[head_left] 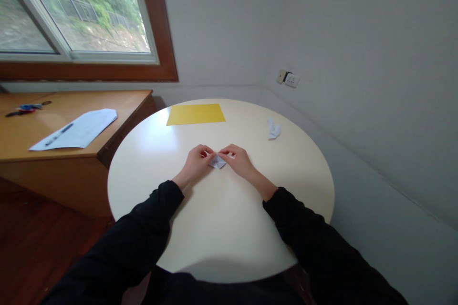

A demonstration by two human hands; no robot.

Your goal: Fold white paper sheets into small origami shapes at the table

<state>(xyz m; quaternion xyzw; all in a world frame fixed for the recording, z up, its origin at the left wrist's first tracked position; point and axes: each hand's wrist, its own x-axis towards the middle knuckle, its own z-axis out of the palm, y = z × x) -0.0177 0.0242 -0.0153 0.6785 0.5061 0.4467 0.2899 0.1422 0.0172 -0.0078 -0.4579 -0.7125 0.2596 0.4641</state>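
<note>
A small folded piece of white paper is held over the middle of the round white table. My left hand pinches its left side between thumb and fingers. From the right, my right hand pinches the same paper near its top, the fingertips of both hands almost meeting. Creases show on the paper's visible face; its upper part is covered by my fingers.
Toward the table's far edge lies a yellow sheet. A crumpled or folded white paper piece sits at the back right. On the wooden desk at left are white sheets, a pen and scissors-like items. Walls stand behind and right.
</note>
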